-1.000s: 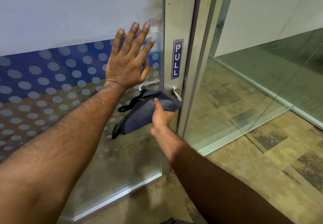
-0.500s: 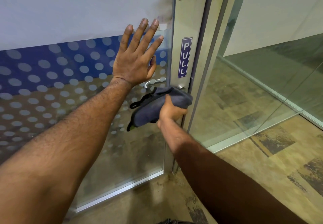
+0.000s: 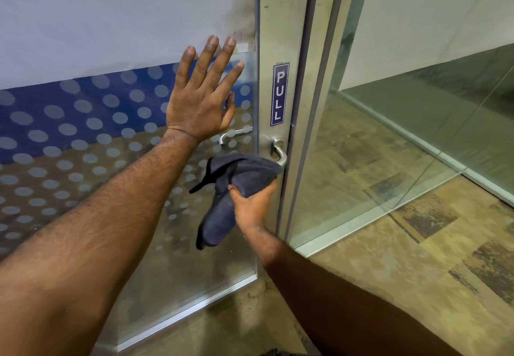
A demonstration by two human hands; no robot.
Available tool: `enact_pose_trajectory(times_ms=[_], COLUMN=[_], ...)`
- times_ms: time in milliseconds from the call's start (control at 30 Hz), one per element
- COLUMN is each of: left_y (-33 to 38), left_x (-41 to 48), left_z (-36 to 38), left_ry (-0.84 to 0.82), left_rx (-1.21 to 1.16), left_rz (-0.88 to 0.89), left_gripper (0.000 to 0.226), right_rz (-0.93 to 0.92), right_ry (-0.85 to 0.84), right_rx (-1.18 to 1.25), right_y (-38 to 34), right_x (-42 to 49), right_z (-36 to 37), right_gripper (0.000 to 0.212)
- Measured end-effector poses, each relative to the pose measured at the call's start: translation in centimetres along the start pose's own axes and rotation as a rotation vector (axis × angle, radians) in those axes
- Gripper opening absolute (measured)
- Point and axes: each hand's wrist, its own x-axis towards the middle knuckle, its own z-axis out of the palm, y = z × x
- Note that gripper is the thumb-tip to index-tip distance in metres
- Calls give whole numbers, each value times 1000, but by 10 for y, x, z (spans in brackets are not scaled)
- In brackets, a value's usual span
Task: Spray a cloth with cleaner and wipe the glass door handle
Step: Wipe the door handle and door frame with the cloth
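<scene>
1. The left hand [image 3: 199, 105] lies flat on the glass door [image 3: 83, 177], fingers spread wide and straight, probably to brace the panel against the wiping pressure.
2. Below and to its right, the right hand [image 3: 251, 207] grips a dark grey cloth [image 3: 239, 177], bunched so a pad faces the metal; the loose tail hangs left of the wrist.
3. The cloth's top touches the lower end of the door handle [image 3: 278, 148], just above the right hand, beneath the PULL label [image 3: 279, 94].

Soft matt cloth [image 3: 244, 172]; polished metal handle [image 3: 279, 151] (glossy).
</scene>
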Motion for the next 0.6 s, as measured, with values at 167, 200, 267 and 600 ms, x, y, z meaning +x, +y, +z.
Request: enact_pose_trajectory(times_ms=[167, 200, 267, 600], left_y=[1, 0, 0, 3], left_x=[0, 0, 0, -4], left_z=[-3, -4, -6, -16], left_ry=[-33, -39, -56, -95], left_rx=[-29, -35, -44, -126], left_rz=[-8, -9, -10, -8], left_gripper=[62, 62, 61, 61], right_rz=[-89, -95, -103, -69], right_ry=[-14, -12, -39, -64], right_rx=[-54, -37, -7, 259], right_y=[2, 0, -5, -42], right_x=[15, 19, 28, 68], right_z=[-35, -40, -48, -61], right_gripper=[92, 93, 99, 98])
